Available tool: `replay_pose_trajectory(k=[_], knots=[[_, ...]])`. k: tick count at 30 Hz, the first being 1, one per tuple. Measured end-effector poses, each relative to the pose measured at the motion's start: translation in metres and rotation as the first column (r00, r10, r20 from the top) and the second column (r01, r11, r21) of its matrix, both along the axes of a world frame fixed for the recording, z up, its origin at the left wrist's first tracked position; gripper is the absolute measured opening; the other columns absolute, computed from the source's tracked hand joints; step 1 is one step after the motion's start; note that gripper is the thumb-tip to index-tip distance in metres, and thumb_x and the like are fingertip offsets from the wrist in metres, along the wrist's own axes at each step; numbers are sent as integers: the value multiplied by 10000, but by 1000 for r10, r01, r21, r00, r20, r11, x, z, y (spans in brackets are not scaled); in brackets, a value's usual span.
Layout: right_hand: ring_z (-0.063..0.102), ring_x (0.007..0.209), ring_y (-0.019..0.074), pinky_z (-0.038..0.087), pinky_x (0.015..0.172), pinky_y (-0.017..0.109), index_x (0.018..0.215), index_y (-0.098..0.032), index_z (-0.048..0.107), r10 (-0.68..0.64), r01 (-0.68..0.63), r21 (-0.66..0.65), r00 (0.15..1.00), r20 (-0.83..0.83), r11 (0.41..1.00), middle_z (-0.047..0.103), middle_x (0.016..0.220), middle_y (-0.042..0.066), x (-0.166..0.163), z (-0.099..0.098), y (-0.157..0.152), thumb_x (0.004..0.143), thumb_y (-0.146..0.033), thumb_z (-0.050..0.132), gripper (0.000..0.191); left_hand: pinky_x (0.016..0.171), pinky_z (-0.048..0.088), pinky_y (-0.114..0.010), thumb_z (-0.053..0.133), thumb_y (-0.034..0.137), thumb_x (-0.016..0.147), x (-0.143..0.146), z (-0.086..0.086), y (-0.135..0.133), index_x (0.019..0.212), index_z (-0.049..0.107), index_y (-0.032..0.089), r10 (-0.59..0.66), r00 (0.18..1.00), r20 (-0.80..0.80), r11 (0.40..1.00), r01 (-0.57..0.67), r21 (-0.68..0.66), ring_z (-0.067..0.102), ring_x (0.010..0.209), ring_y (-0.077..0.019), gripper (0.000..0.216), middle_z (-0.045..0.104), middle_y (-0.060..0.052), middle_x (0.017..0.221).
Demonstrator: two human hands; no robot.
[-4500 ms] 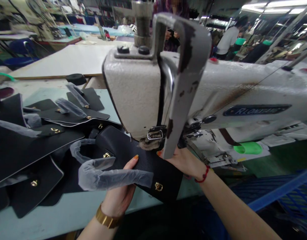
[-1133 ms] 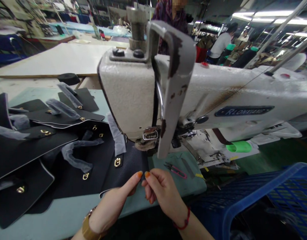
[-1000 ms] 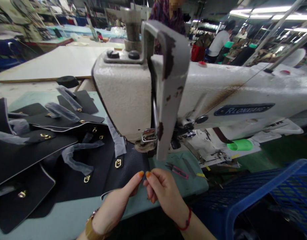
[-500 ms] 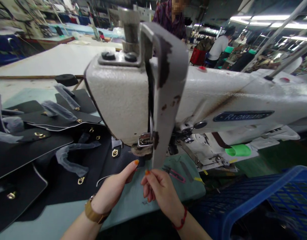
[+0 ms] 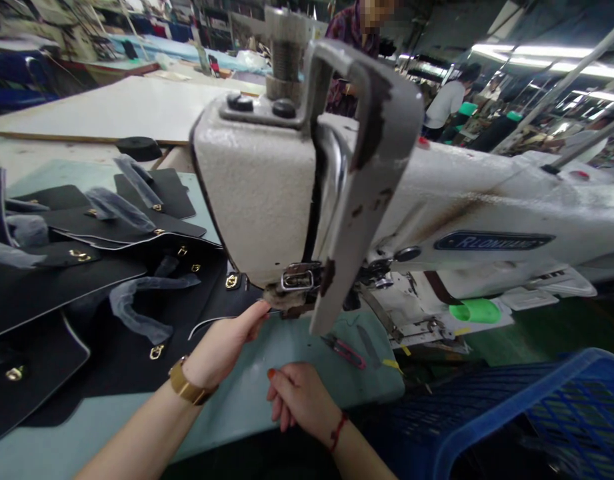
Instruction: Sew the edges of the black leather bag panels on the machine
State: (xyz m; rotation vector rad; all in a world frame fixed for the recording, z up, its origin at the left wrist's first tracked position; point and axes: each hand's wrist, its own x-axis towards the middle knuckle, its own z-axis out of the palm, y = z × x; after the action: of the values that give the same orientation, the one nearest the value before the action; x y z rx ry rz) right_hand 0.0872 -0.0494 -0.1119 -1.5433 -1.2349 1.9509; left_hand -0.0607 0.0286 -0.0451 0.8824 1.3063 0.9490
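My left hand [image 5: 225, 347], with a gold watch [image 5: 191, 383] at the wrist, pinches the edge of a black leather panel [image 5: 219, 298] under the sewing machine head [image 5: 259, 200]. Its thumb lies on top, close to the presser foot area; the fingers beneath are partly hidden. Nearer to me, above the front of the pale green tabletop [image 5: 247, 413], my right hand [image 5: 303, 398] is closed, thumb against curled fingers. Whether it grips anything is too small to see. A gold clasp [image 5: 231, 281] sits on the panel.
Black leather pieces [image 5: 107, 267] with gold clasps and plastic-wrapped straps cover the left side. Pink-handled thread snips [image 5: 347, 351] lie right of the machine head. A blue plastic basket [image 5: 451, 427] stands at lower right. Behind are a white table [image 5: 111, 110] and a person [image 5: 354, 40].
My right hand has drawn back from below the machine head toward me. My left thumb has lowered onto the leather edge by the presser foot. The view has shifted slightly.
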Motion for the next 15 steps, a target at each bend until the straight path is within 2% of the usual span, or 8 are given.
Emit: replay_pose_trajectory(k=[5, 10, 15], knots=[[458, 315, 62, 292, 318, 140, 697, -141, 578, -8, 8, -6, 1000, -3, 1000, 562, 503, -12, 1, -6, -1, 984, -302, 398, 375, 502, 251, -250, 737, 584, 679, -1, -3, 5, 549, 472, 192, -19, 995, 96, 998, 25, -57, 241, 535, -94, 491, 329, 72, 525], [480, 334, 67, 299, 331, 145, 728, -133, 602, -2, 2, 18, 1000, 6, 1000, 585, 523, -5, 2, -11, -2, 978, -331, 421, 367, 512, 271, -238, 771, 562, 629, 3, -2, 8, 576, 517, 174, 21, 990, 141, 998, -11, -68, 277, 538, -87, 467, 406, 61, 546], [485, 349, 71, 294, 350, 156, 747, -130, 601, 11, -11, 3, 999, 36, 1000, 582, 532, -8, 2, -7, -1, 975, -394, 433, 387, 500, 268, -231, 780, 568, 597, 10, 5, 6, 540, 482, 184, 81, 985, 151, 996, -73, -53, 284, 525, -82, 489, 381, 68, 525]])
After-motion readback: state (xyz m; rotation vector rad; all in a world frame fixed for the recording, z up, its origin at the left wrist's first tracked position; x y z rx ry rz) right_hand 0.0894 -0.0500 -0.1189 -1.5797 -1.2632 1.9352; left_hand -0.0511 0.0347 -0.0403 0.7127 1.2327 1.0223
